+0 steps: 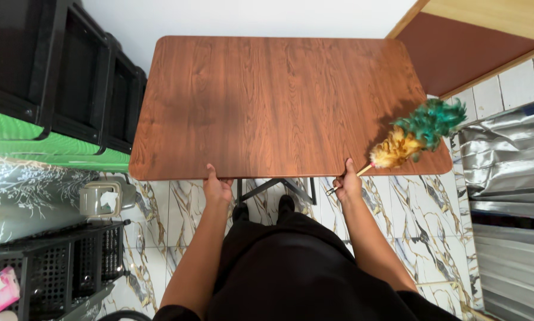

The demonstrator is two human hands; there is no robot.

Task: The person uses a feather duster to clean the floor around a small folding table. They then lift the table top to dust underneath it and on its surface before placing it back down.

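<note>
A brown wood-grain table (279, 95) stands in front of me. My left hand (216, 187) grips its near edge, thumb on top. My right hand (348, 183) also rests on the near edge, further right, and holds the thin stick of a feather duster (418, 134). The duster's yellow and green feathers lie over the table's right front corner. My black-clothed legs and shoes show under the table edge.
Black shelving (71, 71) over a green surface stands at the left. A black plastic crate (59, 267) and a grey container (103, 198) sit on the marble-patterned floor (172, 214). Silvery foil-covered material (504, 172) lies at the right, a white wall behind.
</note>
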